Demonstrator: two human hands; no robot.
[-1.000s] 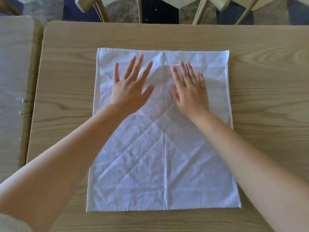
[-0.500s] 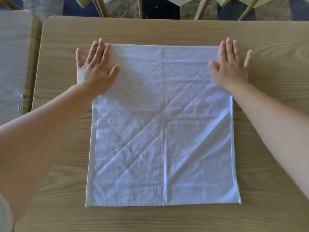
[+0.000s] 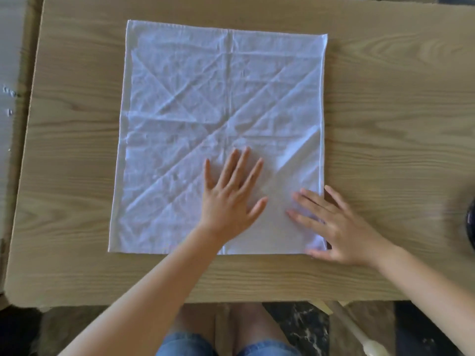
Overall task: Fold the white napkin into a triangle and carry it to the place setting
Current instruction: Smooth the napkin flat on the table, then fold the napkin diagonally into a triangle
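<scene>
No text, label, brand, number or sign can be read anywhere; the white napkin and the wooden tabletop bear no print, only creases and grain

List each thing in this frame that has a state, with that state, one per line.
white napkin: spread flat and unfolded on the table, creased, no triangle yet.
left hand: open, palm down, flat on the napkin's near half.
right hand: open, fingers spread over the napkin's near right corner, gripping nothing.
table: bears the napkin.
</scene>
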